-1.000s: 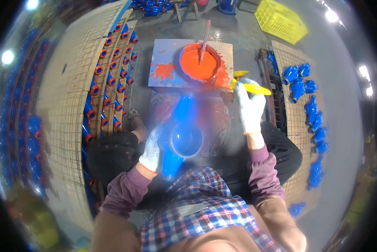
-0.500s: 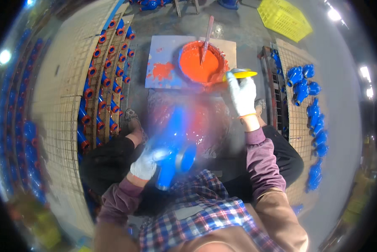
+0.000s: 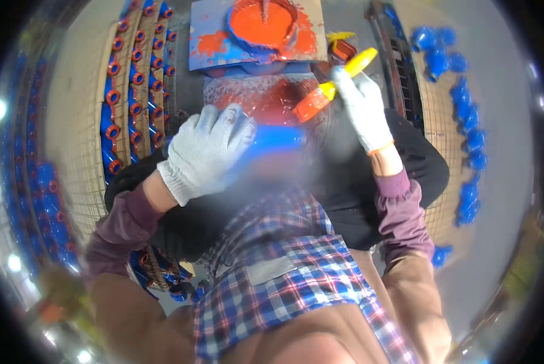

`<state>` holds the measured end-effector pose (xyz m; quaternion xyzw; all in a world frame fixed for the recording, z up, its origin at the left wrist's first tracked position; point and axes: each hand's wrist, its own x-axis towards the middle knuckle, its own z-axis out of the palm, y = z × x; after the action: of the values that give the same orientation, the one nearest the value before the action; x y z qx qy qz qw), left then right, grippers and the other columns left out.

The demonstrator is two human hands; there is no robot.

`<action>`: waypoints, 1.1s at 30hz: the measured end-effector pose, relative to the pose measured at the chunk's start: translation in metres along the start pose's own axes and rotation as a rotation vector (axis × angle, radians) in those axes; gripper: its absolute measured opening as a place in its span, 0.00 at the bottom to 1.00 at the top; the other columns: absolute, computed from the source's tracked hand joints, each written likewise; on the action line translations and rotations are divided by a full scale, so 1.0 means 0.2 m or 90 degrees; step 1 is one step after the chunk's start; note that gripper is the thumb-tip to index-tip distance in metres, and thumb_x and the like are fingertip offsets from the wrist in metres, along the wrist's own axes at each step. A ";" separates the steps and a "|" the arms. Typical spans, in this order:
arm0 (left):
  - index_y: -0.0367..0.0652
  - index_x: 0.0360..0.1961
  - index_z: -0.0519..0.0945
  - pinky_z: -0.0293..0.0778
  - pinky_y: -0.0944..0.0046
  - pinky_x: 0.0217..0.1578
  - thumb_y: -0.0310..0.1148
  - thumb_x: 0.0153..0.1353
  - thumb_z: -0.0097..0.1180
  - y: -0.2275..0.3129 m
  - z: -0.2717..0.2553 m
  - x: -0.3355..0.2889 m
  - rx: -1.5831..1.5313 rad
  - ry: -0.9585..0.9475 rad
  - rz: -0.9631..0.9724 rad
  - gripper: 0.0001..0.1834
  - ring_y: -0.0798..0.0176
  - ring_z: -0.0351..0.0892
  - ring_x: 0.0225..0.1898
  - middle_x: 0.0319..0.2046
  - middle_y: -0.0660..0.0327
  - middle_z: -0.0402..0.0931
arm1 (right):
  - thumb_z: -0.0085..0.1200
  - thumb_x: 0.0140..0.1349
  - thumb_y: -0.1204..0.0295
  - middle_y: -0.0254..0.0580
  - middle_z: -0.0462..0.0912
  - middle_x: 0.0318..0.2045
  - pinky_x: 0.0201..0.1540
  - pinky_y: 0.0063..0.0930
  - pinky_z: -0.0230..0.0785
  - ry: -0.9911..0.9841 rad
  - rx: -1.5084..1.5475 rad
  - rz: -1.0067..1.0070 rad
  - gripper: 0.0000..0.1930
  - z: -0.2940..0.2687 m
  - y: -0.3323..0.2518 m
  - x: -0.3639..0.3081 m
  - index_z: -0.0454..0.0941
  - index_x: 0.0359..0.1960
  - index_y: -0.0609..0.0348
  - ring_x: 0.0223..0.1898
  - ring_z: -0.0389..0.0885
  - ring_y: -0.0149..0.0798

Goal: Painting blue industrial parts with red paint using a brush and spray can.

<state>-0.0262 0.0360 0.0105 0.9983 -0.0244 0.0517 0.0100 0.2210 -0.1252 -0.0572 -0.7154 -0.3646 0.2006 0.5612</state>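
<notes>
My left hand (image 3: 210, 151), in a white knit glove, is closed around a blue pipe fitting (image 3: 275, 139) held over my lap. Motion smears the fitting, and the glove hides its near part. My gloved right hand (image 3: 363, 109) grips a paintbrush (image 3: 362, 61) by its yellow handle. Orange-red paint coats the bristles, which point down and left, just above the fitting's right end and apart from it. Beyond both hands, a round tub (image 3: 231, 29) of orange-red paint sits on a paint-spattered board (image 3: 200, 57), with a stick standing in the paint.
Racks at my left hold rows of blue fittings (image 3: 107, 115) with red-painted ends. On a mesh-topped stand to the right lie several all-blue fittings (image 3: 460, 103). Paint-smeared plastic sheeting (image 3: 223, 91) covers the spot between my knees. A small red-and-yellow object (image 3: 343, 50) lies beside the board.
The brush has come from the tub's edge toward the fitting, bristles now down-left. My left hand has risen and turned, bringing the fitting to a more level position. The view has tilted toward my lap.
</notes>
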 end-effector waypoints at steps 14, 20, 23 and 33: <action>0.43 0.54 0.74 0.73 0.53 0.35 0.38 0.37 0.68 -0.03 -0.07 0.05 0.085 -0.103 0.071 0.38 0.47 0.71 0.44 0.52 0.47 0.69 | 0.52 0.67 0.62 0.48 0.81 0.27 0.36 0.38 0.71 -0.031 -0.139 -0.125 0.14 0.11 -0.23 -0.11 0.79 0.37 0.62 0.32 0.80 0.49; 0.41 0.53 0.74 0.75 0.54 0.38 0.41 0.37 0.70 -0.03 -0.07 0.06 -0.082 -0.168 -0.092 0.38 0.48 0.75 0.43 0.46 0.51 0.74 | 0.57 0.62 0.74 0.46 0.81 0.32 0.35 0.32 0.72 0.039 -0.200 -0.344 0.06 0.11 -0.25 -0.25 0.80 0.39 0.60 0.32 0.82 0.47; 0.40 0.51 0.74 0.76 0.57 0.42 0.44 0.37 0.73 -0.05 -0.05 0.04 -0.270 -0.186 -0.215 0.38 0.49 0.78 0.43 0.43 0.52 0.77 | 0.58 0.58 0.81 0.47 0.80 0.34 0.39 0.30 0.72 0.002 -0.009 -0.261 0.08 0.10 -0.22 -0.31 0.79 0.40 0.64 0.34 0.80 0.45; 0.38 0.50 0.76 0.74 0.63 0.49 0.33 0.59 0.59 0.00 0.27 -0.25 -1.124 -0.055 -0.486 0.18 0.64 0.78 0.46 0.45 0.57 0.78 | 0.56 0.55 0.84 0.46 0.79 0.41 0.46 0.30 0.71 0.025 0.115 -0.167 0.12 0.07 -0.13 -0.36 0.79 0.42 0.65 0.42 0.79 0.41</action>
<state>-0.0706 0.0372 -0.0492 0.5729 0.2715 -0.0289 0.7728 0.1567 -0.1677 -0.0459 -0.6119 -0.4248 0.1437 0.6515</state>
